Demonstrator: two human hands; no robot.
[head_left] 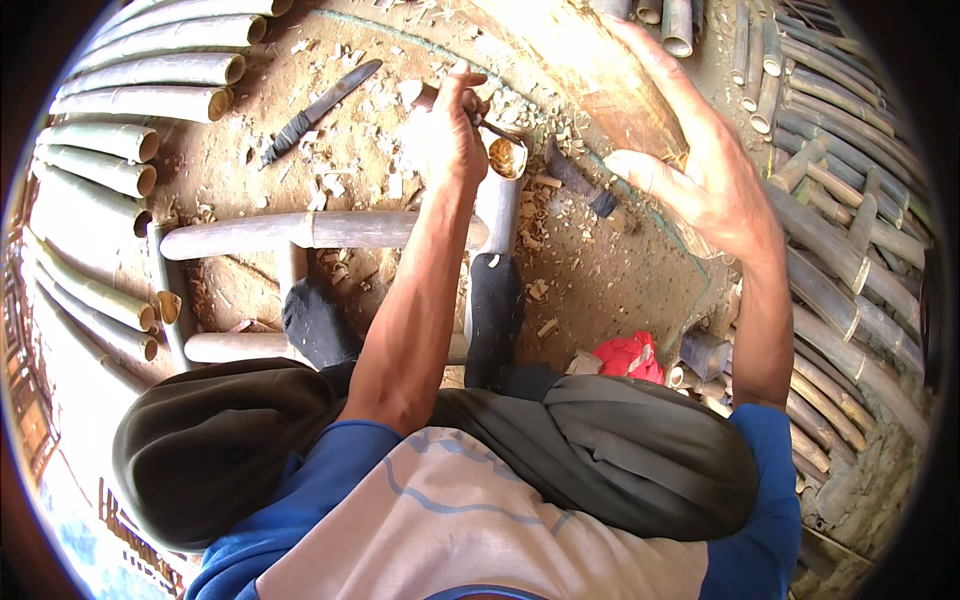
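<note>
The left hand (pixel 447 130) is closed around a small tool at the rim of the upright bamboo tube (pixel 497 195) just below it; the right hand (pixel 700 165) hangs open and empty, off to the tube's right.

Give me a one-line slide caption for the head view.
Seated person's left hand grips a bamboo tube at its open end, right hand raised open, knife lying among wood chips.

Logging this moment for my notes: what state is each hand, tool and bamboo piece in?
left hand: closed around a small tool at the tube's top end
right hand: open, fingers spread, holding nothing
bamboo tube: lying lengthwise between the feet, open end toward the left hand
long knife: lying on the ground among chips, untouched
hatchet: lying on the ground, untouched
cut bamboo sections: stacked side by side, hollow ends showing
</note>
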